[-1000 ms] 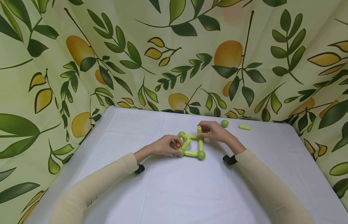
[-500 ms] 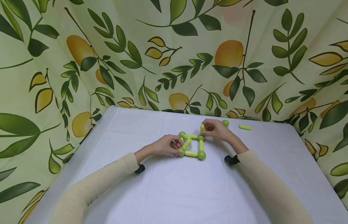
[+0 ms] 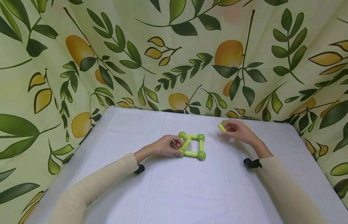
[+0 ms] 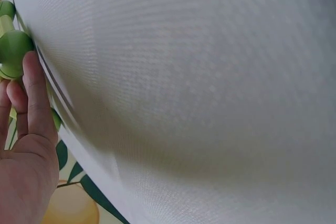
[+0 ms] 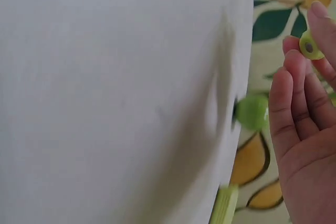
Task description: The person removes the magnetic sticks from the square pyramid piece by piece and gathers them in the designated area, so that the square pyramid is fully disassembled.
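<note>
A square frame of lime-green rods and green balls lies on the white-covered table; its near rod (image 3: 191, 153) and right-hand rod (image 3: 201, 145) show fully. My left hand (image 3: 165, 144) holds the frame's near-left ball (image 4: 14, 51) between thumb and fingers. From that corner another rod (image 3: 186, 144) slants up. The far-right ball (image 3: 201, 137) has nothing standing on it. To the right of the frame, my right hand (image 3: 238, 132) pinches a loose rod (image 3: 221, 128) above the table; its round end faces the right wrist view. Fingers partly cover the frame's left side.
Behind my right hand, a loose green ball (image 5: 252, 112) and a spare rod (image 5: 224, 205) lie near the table's far edge, mostly hidden in the head view. A leaf-and-fruit patterned curtain (image 3: 162, 62) hangs beyond the table (image 3: 174, 193). Black wrist cameras sit under both sleeves.
My right hand has lifted the rod away from the far-right ball and carried it rightward, tilting it from upright. The left hand and the frame have stayed put.
</note>
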The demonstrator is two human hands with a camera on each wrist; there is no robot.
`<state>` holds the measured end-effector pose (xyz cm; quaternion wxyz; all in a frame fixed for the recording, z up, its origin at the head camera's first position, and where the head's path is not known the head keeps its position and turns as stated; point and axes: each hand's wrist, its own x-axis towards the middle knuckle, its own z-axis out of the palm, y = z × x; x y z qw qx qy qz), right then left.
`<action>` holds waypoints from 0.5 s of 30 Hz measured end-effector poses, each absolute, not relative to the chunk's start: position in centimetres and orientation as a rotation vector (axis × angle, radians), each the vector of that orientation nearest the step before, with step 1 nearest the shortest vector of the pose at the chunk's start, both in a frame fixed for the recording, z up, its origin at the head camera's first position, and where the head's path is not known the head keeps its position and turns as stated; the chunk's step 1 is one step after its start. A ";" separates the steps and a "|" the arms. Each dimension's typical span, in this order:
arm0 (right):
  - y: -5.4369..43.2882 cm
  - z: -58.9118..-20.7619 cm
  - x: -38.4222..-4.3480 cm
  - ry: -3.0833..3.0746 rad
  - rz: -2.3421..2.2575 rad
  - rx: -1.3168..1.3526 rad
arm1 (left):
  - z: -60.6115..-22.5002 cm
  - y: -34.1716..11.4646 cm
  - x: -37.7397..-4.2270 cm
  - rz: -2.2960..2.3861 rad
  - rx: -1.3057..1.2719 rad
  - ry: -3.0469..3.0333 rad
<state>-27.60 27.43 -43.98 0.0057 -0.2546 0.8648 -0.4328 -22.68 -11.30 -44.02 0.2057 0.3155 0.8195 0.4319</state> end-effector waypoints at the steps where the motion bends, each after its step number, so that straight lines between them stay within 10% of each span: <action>1: 28.2 -44.0 -27.5 2.711 -1.368 -0.800 | -44.0 -11.3 -22.7 1.207 0.876 2.282; 15: 36.5 -44.5 -26.3 2.827 -1.280 -0.481 | -43.9 -11.3 -22.6 1.216 0.871 2.278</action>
